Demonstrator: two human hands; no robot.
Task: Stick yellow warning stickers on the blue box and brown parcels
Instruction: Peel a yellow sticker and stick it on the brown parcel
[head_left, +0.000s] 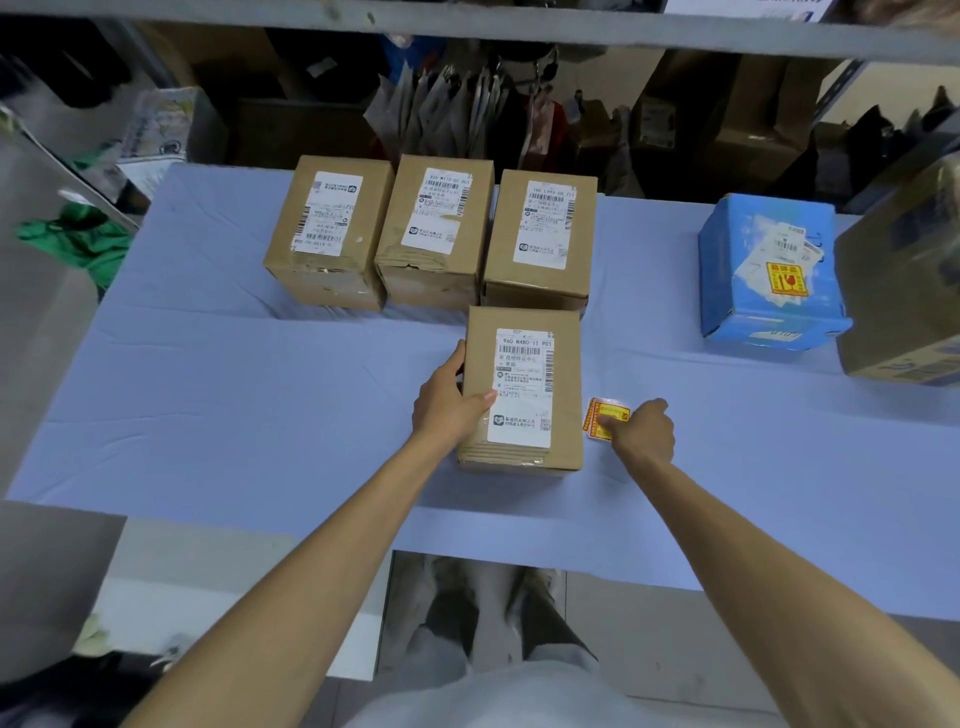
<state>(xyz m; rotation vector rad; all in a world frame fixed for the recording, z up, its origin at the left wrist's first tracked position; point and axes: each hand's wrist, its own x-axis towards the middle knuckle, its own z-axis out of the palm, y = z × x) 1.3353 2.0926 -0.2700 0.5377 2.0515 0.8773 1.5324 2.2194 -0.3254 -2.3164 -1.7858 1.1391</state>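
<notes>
The left hand (447, 402) wraps curled fingers round the near boxy cardboard parcel (522, 389); the right hand (644, 428) pinches glossy yellow stickers (605, 415) on wrinkled lavender cloth (234, 389).

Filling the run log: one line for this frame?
left hand grips near parcel | right hand pinches yellow sticker | blue box stickered | rear parcels unstickered

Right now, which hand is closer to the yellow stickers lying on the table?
Right. The right hand pinches the yellow stickers; the left hand grips the brown parcel on its other side.
</notes>
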